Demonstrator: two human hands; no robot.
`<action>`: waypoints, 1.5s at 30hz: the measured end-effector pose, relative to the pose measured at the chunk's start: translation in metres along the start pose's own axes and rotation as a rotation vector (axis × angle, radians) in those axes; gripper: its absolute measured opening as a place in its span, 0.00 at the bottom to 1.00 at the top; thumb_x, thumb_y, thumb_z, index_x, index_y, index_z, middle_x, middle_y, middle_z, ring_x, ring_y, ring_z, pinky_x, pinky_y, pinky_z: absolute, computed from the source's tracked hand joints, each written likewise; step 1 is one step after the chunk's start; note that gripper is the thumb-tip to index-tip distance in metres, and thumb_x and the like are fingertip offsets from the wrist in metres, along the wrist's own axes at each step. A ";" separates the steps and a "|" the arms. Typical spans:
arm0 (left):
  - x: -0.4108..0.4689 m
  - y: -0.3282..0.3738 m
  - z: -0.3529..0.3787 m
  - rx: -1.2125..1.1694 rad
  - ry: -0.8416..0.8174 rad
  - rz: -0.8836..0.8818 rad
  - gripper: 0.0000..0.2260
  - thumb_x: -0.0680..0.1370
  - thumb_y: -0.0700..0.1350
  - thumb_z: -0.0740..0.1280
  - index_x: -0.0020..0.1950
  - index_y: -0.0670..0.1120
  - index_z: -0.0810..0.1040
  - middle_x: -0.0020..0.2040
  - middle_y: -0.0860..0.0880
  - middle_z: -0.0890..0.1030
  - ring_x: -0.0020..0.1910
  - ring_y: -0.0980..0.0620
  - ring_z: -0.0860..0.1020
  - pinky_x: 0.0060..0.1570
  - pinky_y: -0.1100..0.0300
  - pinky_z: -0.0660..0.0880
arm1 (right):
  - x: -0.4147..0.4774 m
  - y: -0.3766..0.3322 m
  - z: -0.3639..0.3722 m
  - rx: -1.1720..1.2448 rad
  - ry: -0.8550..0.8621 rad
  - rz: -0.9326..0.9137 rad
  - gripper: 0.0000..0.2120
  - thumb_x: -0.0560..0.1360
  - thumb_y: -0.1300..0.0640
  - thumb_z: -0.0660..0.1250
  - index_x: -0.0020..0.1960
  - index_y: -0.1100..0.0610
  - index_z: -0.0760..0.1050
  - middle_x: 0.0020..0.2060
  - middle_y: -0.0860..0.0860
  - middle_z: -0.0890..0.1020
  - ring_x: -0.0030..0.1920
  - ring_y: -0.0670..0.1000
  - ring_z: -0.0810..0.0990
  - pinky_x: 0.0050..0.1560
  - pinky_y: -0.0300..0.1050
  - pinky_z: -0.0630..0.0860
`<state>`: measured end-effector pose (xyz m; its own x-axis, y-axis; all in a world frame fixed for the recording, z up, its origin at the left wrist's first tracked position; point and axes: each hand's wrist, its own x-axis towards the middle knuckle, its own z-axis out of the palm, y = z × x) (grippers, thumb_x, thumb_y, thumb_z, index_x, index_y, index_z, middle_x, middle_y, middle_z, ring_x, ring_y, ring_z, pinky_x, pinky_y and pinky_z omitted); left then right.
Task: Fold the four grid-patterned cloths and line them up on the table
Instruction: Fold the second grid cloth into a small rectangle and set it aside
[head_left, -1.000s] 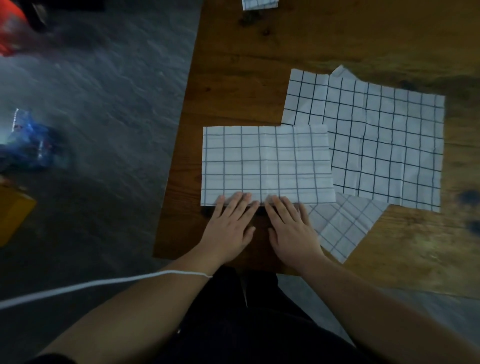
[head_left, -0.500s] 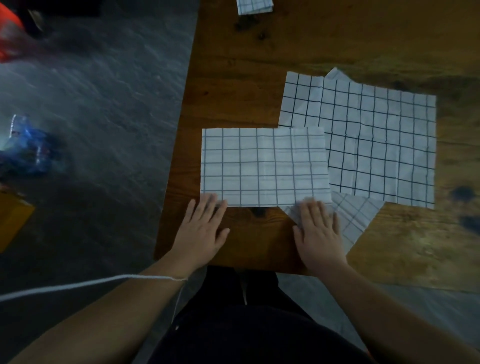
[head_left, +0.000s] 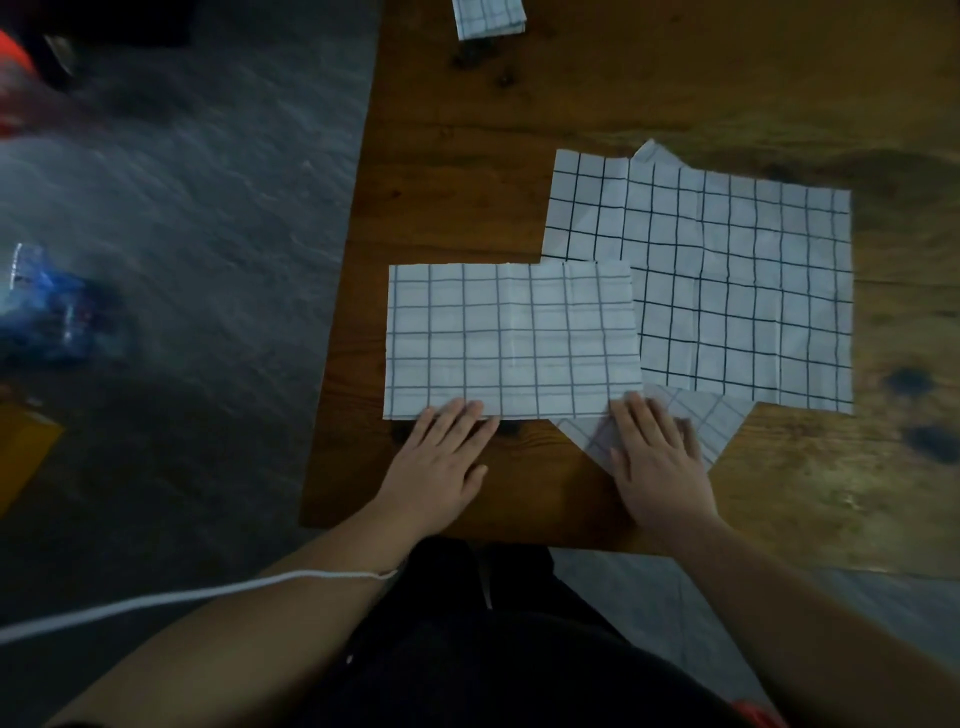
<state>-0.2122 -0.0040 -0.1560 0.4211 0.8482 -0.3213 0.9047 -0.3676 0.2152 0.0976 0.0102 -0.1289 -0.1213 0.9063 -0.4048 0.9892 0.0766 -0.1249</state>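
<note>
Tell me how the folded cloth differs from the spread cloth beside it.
The folded cloth is a narrow rectangle; the spread cloth is a bigger square. The folded cloth's lines look grey, the spread cloth's black. The folded cloth overlaps the spread cloth's edge. Both are white, gridded, flat on the table.

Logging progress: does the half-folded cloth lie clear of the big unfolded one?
No, the right end of the half-folded cloth lies over the near-left corner of the unfolded cloth.

Folded grid cloth (head_left: 511, 340) on wooden table (head_left: 467, 156), left hand (head_left: 441, 457) and right hand (head_left: 657, 462) flat at its near edge
</note>
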 end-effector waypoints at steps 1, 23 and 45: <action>0.002 0.003 -0.004 -0.017 0.011 -0.014 0.27 0.84 0.58 0.48 0.83 0.52 0.55 0.83 0.49 0.55 0.82 0.48 0.49 0.79 0.45 0.44 | 0.000 -0.005 -0.001 0.041 0.035 0.019 0.27 0.84 0.46 0.50 0.82 0.50 0.52 0.81 0.48 0.53 0.81 0.53 0.47 0.80 0.58 0.45; -0.020 0.067 -0.030 -0.837 0.304 -0.533 0.16 0.80 0.38 0.65 0.66 0.46 0.70 0.60 0.50 0.71 0.53 0.55 0.75 0.53 0.68 0.71 | 0.002 -0.087 -0.007 0.356 -0.110 -0.104 0.04 0.81 0.53 0.60 0.50 0.49 0.73 0.47 0.47 0.75 0.48 0.52 0.77 0.45 0.49 0.75; -0.102 -0.039 -0.032 -0.314 0.287 -0.375 0.25 0.80 0.42 0.66 0.76 0.46 0.65 0.76 0.45 0.66 0.77 0.44 0.63 0.75 0.47 0.65 | -0.027 -0.128 0.018 -0.008 0.015 -0.467 0.29 0.81 0.46 0.47 0.80 0.53 0.59 0.80 0.52 0.61 0.81 0.52 0.52 0.80 0.52 0.47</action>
<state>-0.2925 -0.0639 -0.1025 0.0005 0.9846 -0.1747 0.9080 0.0728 0.4127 -0.0273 -0.0315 -0.1178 -0.5528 0.7799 -0.2935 0.8295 0.4813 -0.2834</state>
